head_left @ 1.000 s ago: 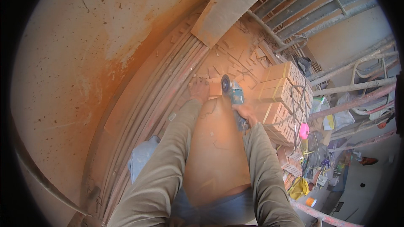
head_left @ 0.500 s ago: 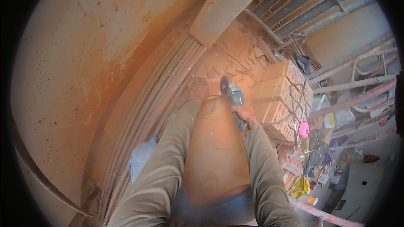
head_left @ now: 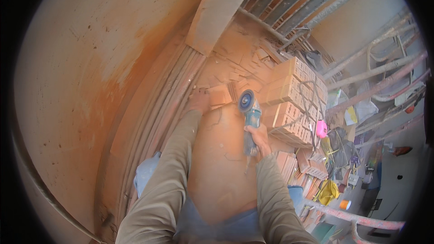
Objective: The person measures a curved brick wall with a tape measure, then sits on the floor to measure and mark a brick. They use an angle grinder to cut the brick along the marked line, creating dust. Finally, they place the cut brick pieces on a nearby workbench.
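Note:
In my right hand is a teal angle grinder, gripped round its body with the blade disc upward at the far end. The disc stands apart from the terracotta tile to its left. My left hand is closed on the left end of that tile, low over the dusty floor; its fingers are partly blurred by dust. Just beyond the tile lie several broken terracotta pieces.
Stacked, strapped terracotta blocks stand to the right, with a dark cable over them. Long pipes run along the wall on the left. Scaffold bars, bags and a yellow cloth crowd the right side.
My right hand has drawn the grinder back and turned its disc more into view. The tile by my left hand now shows more plainly. The whole view has shifted slightly.

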A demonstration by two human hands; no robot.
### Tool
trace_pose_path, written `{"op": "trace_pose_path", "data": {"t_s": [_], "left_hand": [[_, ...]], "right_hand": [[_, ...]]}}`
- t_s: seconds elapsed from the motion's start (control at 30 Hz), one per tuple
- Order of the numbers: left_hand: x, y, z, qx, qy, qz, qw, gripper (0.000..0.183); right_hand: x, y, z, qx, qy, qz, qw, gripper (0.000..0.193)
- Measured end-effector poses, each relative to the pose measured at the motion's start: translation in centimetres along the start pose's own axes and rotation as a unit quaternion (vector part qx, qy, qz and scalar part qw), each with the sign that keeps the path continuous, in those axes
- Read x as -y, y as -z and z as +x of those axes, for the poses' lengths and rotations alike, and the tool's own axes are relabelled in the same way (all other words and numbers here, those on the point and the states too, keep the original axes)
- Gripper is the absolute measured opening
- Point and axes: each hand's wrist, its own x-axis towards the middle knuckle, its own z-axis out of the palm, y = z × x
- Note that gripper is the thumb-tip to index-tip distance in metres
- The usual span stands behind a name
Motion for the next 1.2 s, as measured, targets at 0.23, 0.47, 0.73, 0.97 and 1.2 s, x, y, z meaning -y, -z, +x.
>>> {"op": "trace_pose_path", "data": {"t_s": [0.23,0.47,0.73,0.97,1.2], "left_hand": [[1.3,1.9,-2.0,0.008,0.007,-0.056,0.998,0.086],[4.6,5.4,-3.2,-0.014,0.019,-0.103,0.994,0.046],[4.2,6.6,-4.9,-0.081,0.039,-0.133,0.987,0.035],[1.7,6.7,-3.8,-0.076,0.047,-0.157,0.984,0.05],[-2.1,4.3,-3.2,-0.069,-0.056,-0.18,0.98,0.039]], "right_hand": [[3.4,0.9,-0.4,-0.059,0.134,0.084,0.986,0.07],[5.4,1.3,-1.0,-0.036,0.084,0.101,0.991,0.078],[6.9,2.5,-1.4,-0.083,0.113,0.147,0.979,0.065],[9.4,9.4,-0.8,0.017,0.082,0.193,0.978,0.038],[8.5,12.9,-1.5,0.004,0.069,0.277,0.958,0.034]]}}
